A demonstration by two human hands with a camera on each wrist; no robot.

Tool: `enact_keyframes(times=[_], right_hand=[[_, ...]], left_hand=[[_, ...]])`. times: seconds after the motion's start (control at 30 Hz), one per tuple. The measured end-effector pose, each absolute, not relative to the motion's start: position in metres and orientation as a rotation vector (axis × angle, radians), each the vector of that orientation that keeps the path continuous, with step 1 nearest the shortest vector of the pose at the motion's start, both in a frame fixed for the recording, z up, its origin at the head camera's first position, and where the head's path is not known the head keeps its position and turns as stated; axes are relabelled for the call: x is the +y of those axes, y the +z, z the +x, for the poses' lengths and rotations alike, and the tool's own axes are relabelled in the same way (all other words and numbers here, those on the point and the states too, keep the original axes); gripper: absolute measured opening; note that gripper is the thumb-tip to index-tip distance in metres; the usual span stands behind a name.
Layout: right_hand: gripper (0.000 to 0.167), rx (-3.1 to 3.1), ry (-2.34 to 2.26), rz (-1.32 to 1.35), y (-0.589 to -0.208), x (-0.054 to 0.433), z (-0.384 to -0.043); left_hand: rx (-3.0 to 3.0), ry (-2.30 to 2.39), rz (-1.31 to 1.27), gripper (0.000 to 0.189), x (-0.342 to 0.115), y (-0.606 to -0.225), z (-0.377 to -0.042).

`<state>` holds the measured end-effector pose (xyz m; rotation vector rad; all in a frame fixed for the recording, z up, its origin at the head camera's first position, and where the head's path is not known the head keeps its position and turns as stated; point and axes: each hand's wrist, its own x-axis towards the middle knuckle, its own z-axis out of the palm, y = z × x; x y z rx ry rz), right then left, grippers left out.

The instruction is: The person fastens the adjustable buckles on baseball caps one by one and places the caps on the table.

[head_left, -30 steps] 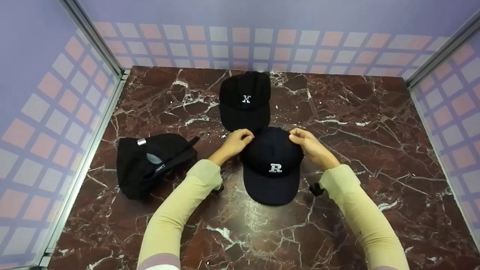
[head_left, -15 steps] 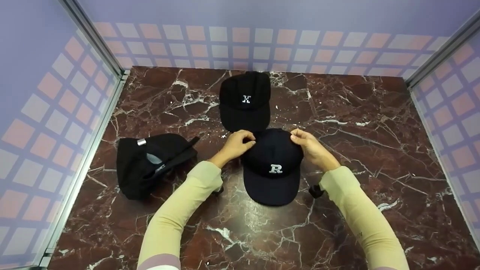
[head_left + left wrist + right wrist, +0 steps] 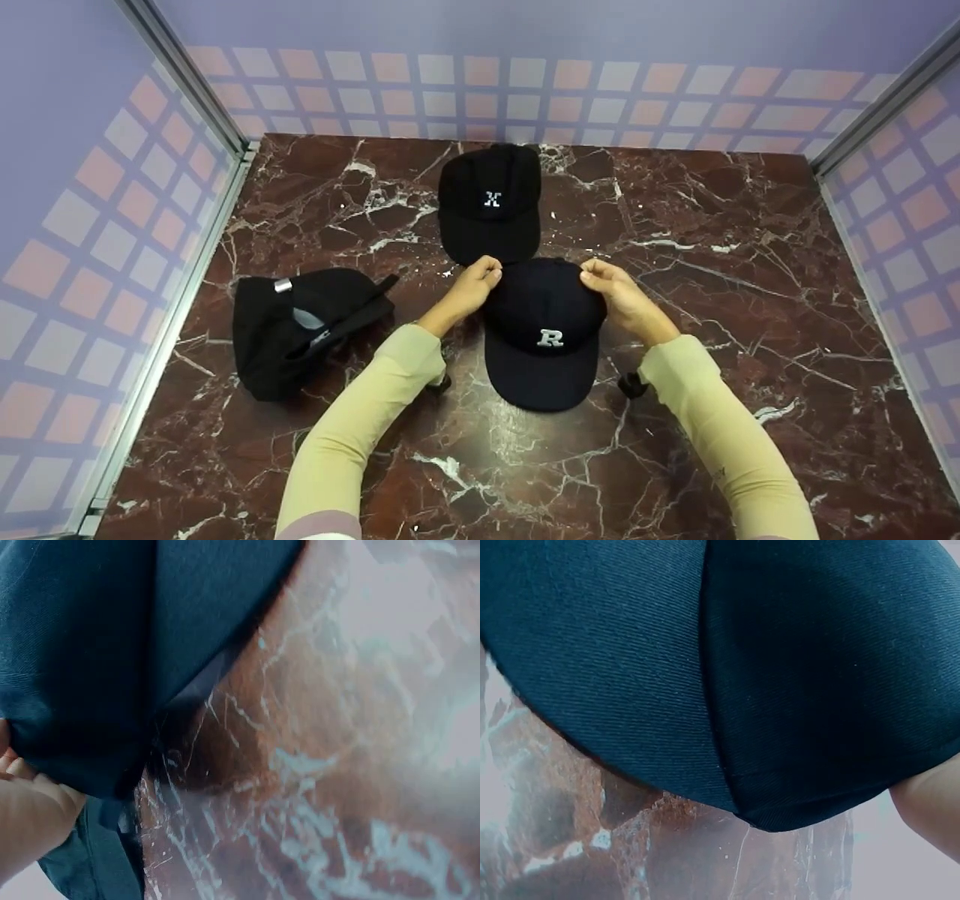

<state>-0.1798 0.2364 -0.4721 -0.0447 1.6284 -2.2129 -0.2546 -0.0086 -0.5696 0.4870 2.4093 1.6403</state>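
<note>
A dark cap with a white R [image 3: 545,375] lies in the middle of the head view, brim toward me. My left hand [image 3: 469,291] pinches its left rear edge between thumb and fingers. At the right rear edge, my right hand [image 3: 628,300] pinches the cap the same way, its other fingers hidden behind. The left wrist view has the left hand [image 3: 37,814] at the cap's lower edge [image 3: 75,675]. In the right wrist view the cap [image 3: 630,675] fills most of the frame, and only part of the right hand [image 3: 934,802] shows.
Behind the R cap, a black cap with a white X-like mark [image 3: 491,232] lies close to it. Another black cap [image 3: 277,345] rests on its side at the left, strap opening showing. Patterned panels [image 3: 480,90] bound the marbled red-brown table [image 3: 735,217].
The fingers of my left hand separate slightly, then come together again at the cap's left rear edge. The R cap shifts very slightly toward me. The other two caps stay in place.
</note>
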Motion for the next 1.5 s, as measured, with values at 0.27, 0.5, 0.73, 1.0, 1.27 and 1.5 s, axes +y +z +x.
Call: enact_keyframes(times=[0.27, 0.5, 0.73, 1.0, 1.27, 1.5], right_hand=[[0.02, 1.643, -2.259, -0.015, -0.472, 0.235, -0.178], [0.017, 1.627, -2.185, 0.048, -0.47, 0.233, -0.178], [0.023, 1.698, -2.032, 0.042, -0.466, 0.231, -0.18], [0.016, 1.746, -2.004, -0.004, -0.464, 0.225, -0.183], [0.014, 1.817, -1.969, -0.116, -0.463, 0.221, -0.183], [0.013, 1.868, -1.936, -0.15, -0.463, 0.217, -0.184]], left_hand=[[1.809, 2.117, 0.348, 0.015, -0.004, -0.594, -0.262], [1.568, 2.244, 0.317, 0.016, -0.001, -0.595, -0.26], [1.558, 2.258, 0.298, 0.012, 0.007, -0.636, -0.28], [1.641, 2.216, 0.256, 0.007, 0.011, -0.595, -0.258], [1.776, 2.103, 0.173, 0.02, 0.009, -0.478, -0.201], [1.724, 2.077, 0.078, 0.036, 0.011, -0.486, -0.204]])
